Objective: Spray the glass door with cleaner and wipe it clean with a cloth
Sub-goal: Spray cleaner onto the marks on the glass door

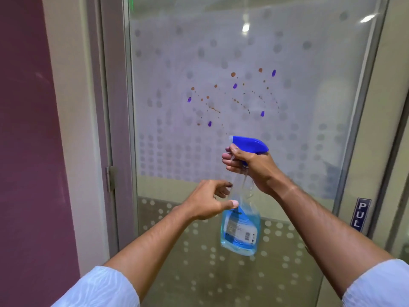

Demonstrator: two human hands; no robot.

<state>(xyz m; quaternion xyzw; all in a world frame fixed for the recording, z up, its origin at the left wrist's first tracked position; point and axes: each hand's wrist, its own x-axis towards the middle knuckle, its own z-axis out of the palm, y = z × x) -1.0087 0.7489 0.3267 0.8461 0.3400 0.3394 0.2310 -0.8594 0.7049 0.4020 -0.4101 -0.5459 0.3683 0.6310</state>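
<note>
A frosted glass door point(309, 89) with a dotted pattern fills the view. Brown and purple spots point(234, 97) are scattered across its middle. My right hand point(250, 167) grips the neck of a clear spray bottle point(240, 229) with a blue trigger head and blue liquid, fingers curled round the trigger, nozzle pointing left at the glass. My left hand point(210, 201) hovers just left of the bottle's body with loosely curled fingers, holding nothing. No cloth is in view.
A grey door frame with a hinge point(111, 178) runs down the left, beside a maroon wall point(28, 151). A blue PULL sign point(360, 214) sits on the right frame.
</note>
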